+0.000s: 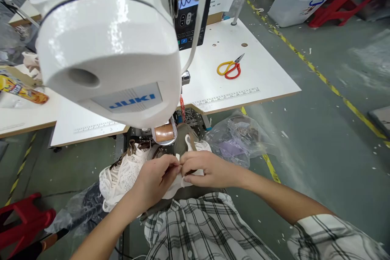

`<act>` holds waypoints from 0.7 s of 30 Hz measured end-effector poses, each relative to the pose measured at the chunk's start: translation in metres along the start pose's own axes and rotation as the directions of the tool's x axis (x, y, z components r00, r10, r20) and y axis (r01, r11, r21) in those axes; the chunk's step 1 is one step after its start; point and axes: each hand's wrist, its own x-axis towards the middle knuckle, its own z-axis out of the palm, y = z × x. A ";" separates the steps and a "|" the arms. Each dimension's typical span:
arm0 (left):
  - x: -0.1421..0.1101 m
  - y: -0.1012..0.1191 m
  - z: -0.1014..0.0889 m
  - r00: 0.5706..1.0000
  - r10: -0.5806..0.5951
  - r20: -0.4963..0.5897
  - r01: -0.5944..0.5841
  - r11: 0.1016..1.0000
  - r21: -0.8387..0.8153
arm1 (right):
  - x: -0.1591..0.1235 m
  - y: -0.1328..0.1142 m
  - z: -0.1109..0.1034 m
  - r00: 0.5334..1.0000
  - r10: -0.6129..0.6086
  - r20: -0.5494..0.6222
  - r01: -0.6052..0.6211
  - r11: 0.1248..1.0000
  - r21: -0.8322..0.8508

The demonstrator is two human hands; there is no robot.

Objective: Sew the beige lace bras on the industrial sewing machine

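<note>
Both hands, left hand (157,178) and right hand (207,168), pinch one white lace piece (128,174) together; beyond the grip, one sewing machine (106,44); farther right, one pair of scissors (230,68).

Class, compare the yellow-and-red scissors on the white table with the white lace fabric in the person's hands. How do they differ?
The yellow-and-red scissors lie flat and untouched on the white table; the white lace fabric is pinched by the left hand and right hand. The scissors are rigid and brightly coloured; the lace is soft, crumpled and pale. The scissors sit behind the white sewing machine; the lace bunches below its head.
</note>
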 end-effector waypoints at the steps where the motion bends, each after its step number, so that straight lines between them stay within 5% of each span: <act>1: 0.001 0.001 -0.001 1.000 -0.006 -0.003 0.006 1.000 -0.009 | 0.001 -0.001 0.001 0.999 -0.051 0.019 0.052 0.998 -0.045; 8: 0.000 0.004 -0.006 0.994 -0.110 0.017 0.111 0.987 -0.119 | 0.004 -0.004 0.009 0.944 -0.322 -0.076 0.274 0.888 -0.369; 12: 0.009 0.007 -0.014 0.967 -0.247 0.059 0.252 0.963 -0.094 | 0.006 -0.010 0.015 0.929 -0.328 -0.169 0.221 0.861 -0.458; 15: 0.015 0.006 -0.015 0.939 -0.330 0.101 0.342 0.927 -0.156 | 0.013 -0.013 0.019 0.937 -0.220 -0.270 0.112 0.925 -0.364; 18: 0.009 0.002 -0.002 0.915 -0.398 0.064 0.385 0.816 -0.430 | 0.019 -0.016 0.022 0.931 -0.104 -0.350 0.039 0.982 -0.186; 21: -0.003 -0.003 0.019 0.879 -0.475 -0.023 0.298 0.588 -0.752 | 0.022 -0.020 0.024 0.922 -0.079 -0.379 0.037 0.993 -0.116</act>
